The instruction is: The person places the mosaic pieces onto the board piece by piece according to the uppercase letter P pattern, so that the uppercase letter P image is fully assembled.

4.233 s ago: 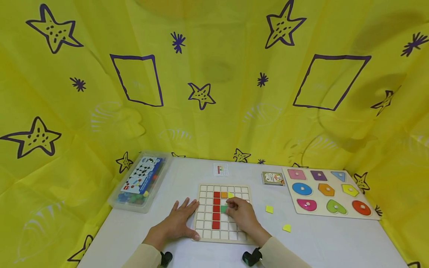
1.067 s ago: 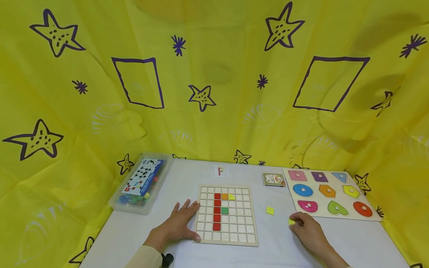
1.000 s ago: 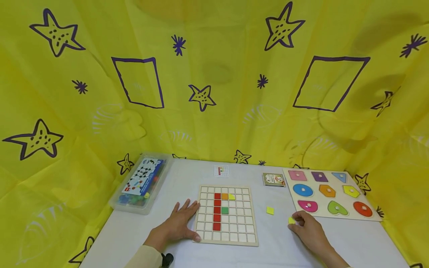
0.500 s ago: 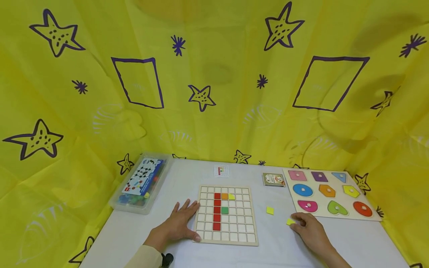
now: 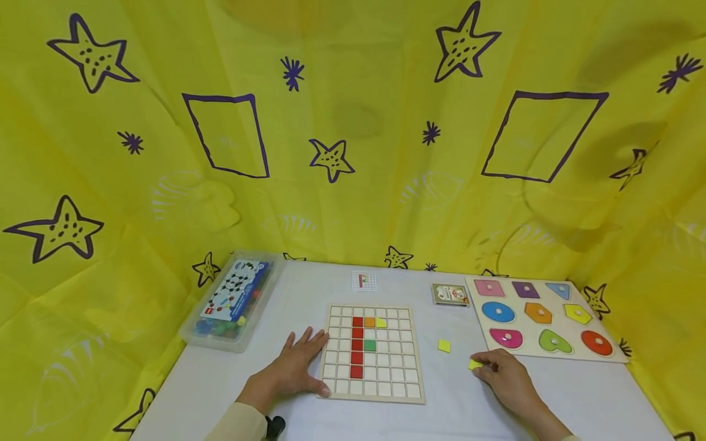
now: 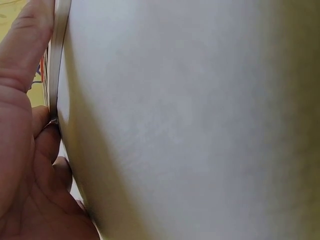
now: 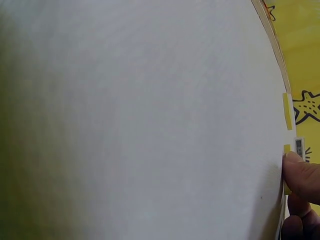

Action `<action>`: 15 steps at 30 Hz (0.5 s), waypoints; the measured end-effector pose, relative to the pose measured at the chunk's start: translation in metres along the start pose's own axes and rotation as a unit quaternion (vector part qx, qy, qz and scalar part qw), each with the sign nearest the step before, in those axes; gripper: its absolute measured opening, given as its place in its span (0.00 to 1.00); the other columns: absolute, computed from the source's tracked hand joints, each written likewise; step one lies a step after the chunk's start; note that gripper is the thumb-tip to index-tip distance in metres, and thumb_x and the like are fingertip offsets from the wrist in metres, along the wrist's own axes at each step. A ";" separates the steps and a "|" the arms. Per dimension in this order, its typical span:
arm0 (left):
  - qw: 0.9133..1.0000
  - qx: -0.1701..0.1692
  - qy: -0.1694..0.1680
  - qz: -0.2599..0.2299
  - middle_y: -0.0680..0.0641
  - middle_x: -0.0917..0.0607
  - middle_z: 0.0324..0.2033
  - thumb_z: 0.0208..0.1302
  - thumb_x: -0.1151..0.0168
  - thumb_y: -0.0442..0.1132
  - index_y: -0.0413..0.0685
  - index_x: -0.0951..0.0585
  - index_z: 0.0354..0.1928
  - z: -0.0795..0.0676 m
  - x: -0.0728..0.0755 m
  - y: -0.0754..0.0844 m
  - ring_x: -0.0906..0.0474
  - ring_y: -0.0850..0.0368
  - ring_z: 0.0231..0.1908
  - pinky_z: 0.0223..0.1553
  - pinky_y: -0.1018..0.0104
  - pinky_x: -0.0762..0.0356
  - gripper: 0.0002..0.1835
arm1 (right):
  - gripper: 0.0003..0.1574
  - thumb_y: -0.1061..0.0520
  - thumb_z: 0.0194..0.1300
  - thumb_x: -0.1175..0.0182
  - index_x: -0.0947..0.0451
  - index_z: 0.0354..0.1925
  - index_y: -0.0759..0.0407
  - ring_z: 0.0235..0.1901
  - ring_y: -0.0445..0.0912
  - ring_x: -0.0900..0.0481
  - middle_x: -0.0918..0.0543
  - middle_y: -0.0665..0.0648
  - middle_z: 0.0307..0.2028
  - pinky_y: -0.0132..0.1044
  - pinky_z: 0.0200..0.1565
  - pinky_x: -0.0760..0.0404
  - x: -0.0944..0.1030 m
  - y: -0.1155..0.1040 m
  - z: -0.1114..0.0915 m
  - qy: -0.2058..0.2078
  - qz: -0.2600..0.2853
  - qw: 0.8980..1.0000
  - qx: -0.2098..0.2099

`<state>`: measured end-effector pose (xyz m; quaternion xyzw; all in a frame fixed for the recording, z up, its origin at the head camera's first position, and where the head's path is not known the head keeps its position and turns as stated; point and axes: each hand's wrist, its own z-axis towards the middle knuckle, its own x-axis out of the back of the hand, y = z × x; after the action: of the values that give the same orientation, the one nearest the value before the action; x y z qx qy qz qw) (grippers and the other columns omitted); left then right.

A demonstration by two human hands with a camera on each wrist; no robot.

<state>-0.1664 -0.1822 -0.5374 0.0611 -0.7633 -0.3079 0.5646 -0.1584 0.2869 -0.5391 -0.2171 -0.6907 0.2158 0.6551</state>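
My left hand lies spread at the left side of a wooden grid board, fingertips along its edge and thumb at the near left corner. Set in the board are a column of red tiles, an orange tile, a green tile and a yellow tile with one rounded corner. Right of the board, my right hand pinches a small yellow tile between thumb and fingers, low over the table; the fingers hide part of it. A square yellow tile lies between board and hand.
Behind the board lies a small pattern card. A small box and a shape puzzle board sit at the back right. To the left stands a clear plastic case of coloured parts. Yellow cloth surrounds the table.
My right hand has moved from the board out to the right and taken hold of the yellow tile. Over the last second the tile turned slightly in the fingers. The left hand stays put.
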 end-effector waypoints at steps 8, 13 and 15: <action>1.000 0.002 -0.002 0.001 0.44 0.39 0.82 0.42 0.15 0.61 0.45 0.39 0.82 0.001 0.000 0.000 0.55 0.38 0.84 0.82 0.33 0.67 0.67 | 0.17 0.61 0.68 0.30 0.13 0.54 0.60 0.39 0.46 0.26 0.14 0.54 0.42 0.31 0.38 0.24 0.002 -0.002 -0.003 0.011 0.025 1.000 -0.007; 1.000 0.002 -0.001 -0.001 0.43 0.39 0.82 0.42 0.15 0.60 0.44 0.39 0.82 0.000 0.001 0.001 0.55 0.38 0.84 0.82 0.33 0.67 0.67 | 0.18 0.60 0.70 0.31 0.14 0.56 0.60 0.38 0.42 0.26 0.15 0.52 0.39 0.28 0.38 0.23 0.004 0.000 -0.003 0.020 0.061 0.998 -0.009; 1.000 0.003 -0.002 -0.003 0.43 0.39 0.82 0.42 0.15 0.60 0.44 0.39 0.82 0.000 0.001 0.001 0.55 0.38 0.84 0.82 0.33 0.67 0.67 | 0.17 0.59 0.70 0.31 0.14 0.56 0.60 0.37 0.41 0.26 0.16 0.51 0.39 0.27 0.38 0.23 0.004 0.001 -0.003 0.025 0.063 0.998 -0.006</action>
<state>-0.1664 -0.1816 -0.5357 0.0647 -0.7652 -0.3077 0.5618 -0.1554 0.2901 -0.5361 -0.2697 -0.6607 0.2467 0.6557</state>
